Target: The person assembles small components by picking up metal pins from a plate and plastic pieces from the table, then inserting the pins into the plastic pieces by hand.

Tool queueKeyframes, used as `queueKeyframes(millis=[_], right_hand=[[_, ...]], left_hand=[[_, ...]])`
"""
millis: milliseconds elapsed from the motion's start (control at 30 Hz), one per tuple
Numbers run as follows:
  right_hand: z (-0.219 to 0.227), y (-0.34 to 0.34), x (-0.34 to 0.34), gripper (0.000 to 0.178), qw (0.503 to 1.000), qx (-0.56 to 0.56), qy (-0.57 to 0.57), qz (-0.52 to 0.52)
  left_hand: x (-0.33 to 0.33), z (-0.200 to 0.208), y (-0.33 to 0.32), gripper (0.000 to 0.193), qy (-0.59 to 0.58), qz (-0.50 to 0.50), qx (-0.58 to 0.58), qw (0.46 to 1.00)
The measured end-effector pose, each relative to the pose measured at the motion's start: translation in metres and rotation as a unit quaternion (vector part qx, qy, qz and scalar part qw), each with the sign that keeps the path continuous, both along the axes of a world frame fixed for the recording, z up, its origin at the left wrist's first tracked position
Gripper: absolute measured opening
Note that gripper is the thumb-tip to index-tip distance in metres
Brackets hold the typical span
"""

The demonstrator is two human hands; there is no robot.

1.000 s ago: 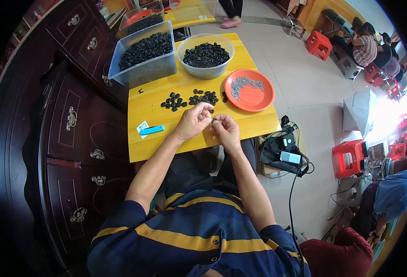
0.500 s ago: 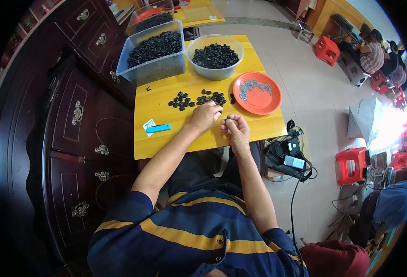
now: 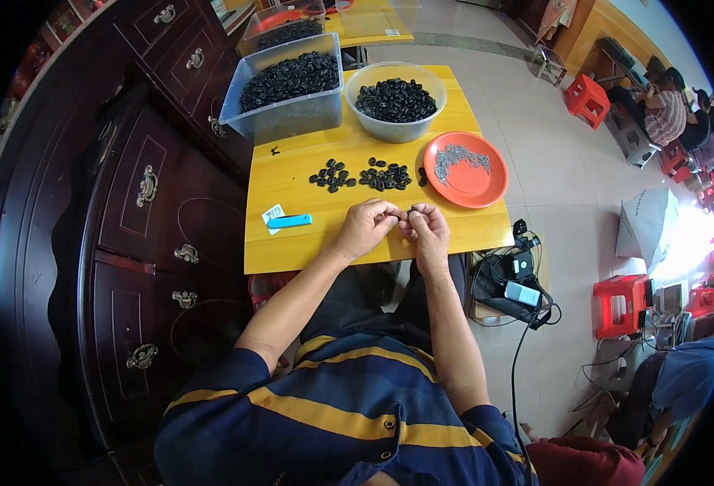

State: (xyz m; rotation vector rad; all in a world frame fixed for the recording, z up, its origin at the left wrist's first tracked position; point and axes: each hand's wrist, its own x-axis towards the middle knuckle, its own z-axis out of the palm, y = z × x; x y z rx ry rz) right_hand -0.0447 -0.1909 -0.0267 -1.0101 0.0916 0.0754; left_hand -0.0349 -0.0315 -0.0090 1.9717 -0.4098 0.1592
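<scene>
Watching from remote feed: left hand (image 3: 367,228) and right hand (image 3: 427,230) meeting over near edge of yellow table (image 3: 292,243), fingertips pinching narrow around small black part (image 3: 410,214) held between them. Two loose heaps of black parts (image 3: 361,175) lying just beyond hands. Orange plate (image 3: 487,182) with grey bits sitting to right of heaps. Clear bowl (image 3: 395,101) and clear bin (image 3: 288,87), both full of black parts, standing at far edge. Blue cutter (image 3: 290,220) resting left of left hand. I'm seeing dark wooden cabinet (image 3: 146,202) flanking table on left.
</scene>
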Motion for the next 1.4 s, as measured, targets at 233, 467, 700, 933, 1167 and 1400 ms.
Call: queueKeyframes(millis=[233,467,700,933,1167,1400], right_hand=[[0.002,0.0,0.0,0.013,1.0,0.015,0.01,0.004],[0.002,0.001,0.002,0.014,0.999,0.036,0.01,-0.011],[0.003,-0.001,0.001,0.015,0.998,0.061,0.018,-0.01],[0.005,-0.001,-0.001,0.014,0.999,0.026,0.024,0.014],[-0.002,0.001,-0.003,0.014,0.999,-0.024,-0.021,0.039],[-0.002,0.002,-0.003,0.015,0.999,-0.017,-0.011,0.043]], left_hand=[[0.002,-0.004,-0.005,0.015,0.079,0.022,-0.117,0.99],[0.001,-0.009,-0.013,0.008,0.173,0.005,-0.246,0.954],[-0.003,-0.011,-0.014,0.02,0.128,-0.017,-0.229,0.965],[-0.003,0.004,-0.005,0.025,0.137,-0.005,-0.224,0.965],[0.004,0.01,0.002,0.022,0.08,0.002,-0.153,0.985],[0.003,0.012,0.0,0.021,0.084,-0.012,-0.131,0.988]])
